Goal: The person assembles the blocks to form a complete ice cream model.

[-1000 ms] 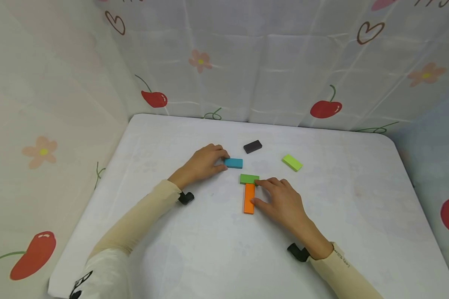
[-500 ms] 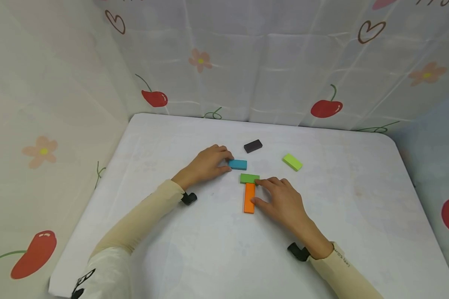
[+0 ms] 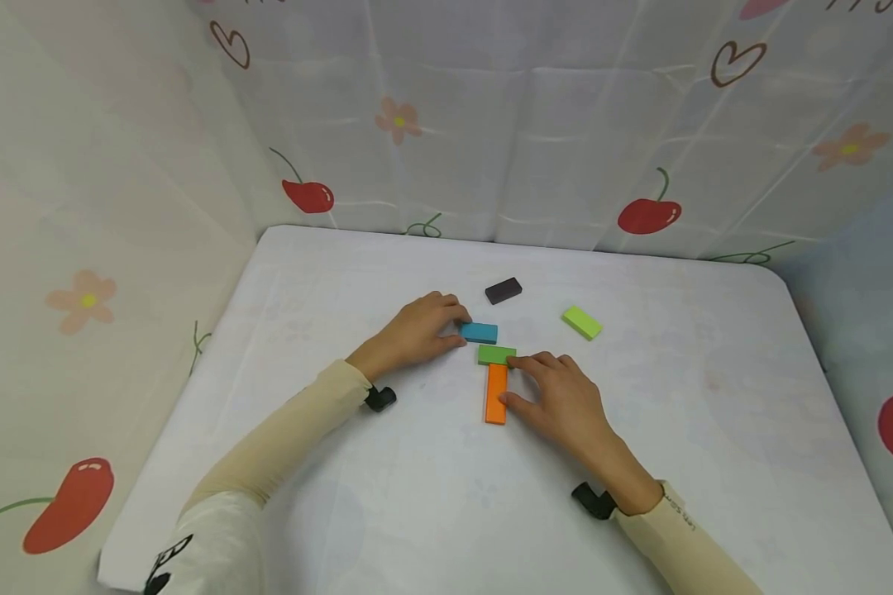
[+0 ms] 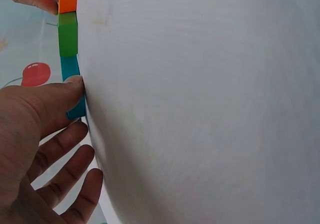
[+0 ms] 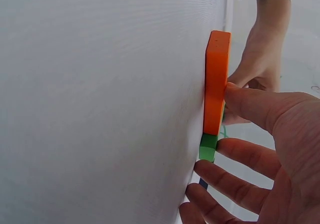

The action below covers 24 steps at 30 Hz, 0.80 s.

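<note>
My left hand [image 3: 420, 330] pinches the left end of a blue block [image 3: 480, 333] between thumb and index finger; its other fingers are spread in the left wrist view. Just in front of the blue block lies a green block [image 3: 495, 354], sideways across the far end of an orange block [image 3: 495, 397], so the two form a T. My right hand [image 3: 561, 405] rests at their right side. Its thumb touches the orange block's long edge in the right wrist view, and its index fingertip is at the green block's right end. The remaining right fingers are relaxed against the table.
A black block [image 3: 503, 290] lies farther back on the white table [image 3: 387, 504], and a lime-green block [image 3: 581, 323] lies to its right. A white curtain [image 3: 521, 124] printed with cherries and flowers stands behind the table, with more sheeting on both sides.
My left hand has slid the blue block to the right and slightly nearer, bringing it close behind the green block. The right hand and the other blocks have stayed in place.
</note>
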Available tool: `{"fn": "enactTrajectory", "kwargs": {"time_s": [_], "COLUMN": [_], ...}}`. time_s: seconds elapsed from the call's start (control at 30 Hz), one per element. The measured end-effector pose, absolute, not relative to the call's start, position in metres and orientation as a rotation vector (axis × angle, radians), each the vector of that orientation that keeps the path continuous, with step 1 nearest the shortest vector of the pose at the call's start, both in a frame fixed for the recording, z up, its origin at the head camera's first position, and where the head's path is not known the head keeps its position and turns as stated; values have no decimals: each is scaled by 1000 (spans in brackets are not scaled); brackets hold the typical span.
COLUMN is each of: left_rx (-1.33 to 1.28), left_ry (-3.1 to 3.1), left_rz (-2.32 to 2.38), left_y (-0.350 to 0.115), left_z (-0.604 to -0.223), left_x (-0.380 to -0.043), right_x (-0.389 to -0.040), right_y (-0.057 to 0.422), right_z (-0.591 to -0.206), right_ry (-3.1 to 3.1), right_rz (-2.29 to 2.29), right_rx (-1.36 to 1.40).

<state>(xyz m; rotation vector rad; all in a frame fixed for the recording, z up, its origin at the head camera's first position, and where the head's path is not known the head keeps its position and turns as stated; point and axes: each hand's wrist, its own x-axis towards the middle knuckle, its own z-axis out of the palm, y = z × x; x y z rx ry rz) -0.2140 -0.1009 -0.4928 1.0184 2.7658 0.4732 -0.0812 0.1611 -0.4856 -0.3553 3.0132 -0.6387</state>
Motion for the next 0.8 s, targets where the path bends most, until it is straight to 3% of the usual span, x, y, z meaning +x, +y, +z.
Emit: {"fn": "enactTrajectory", "kwargs": {"time_s": [0.8], "left_rx": [1086], "left_ry": [2748], "left_rz": [497], "left_y": [-96], "left_z": [-496], "left_x": [-209], "right_x": [-82], "right_y": [162], "right_z": [-487], "right_ry": [3016], "right_rz": [-646], "right_rx": [-355]}}
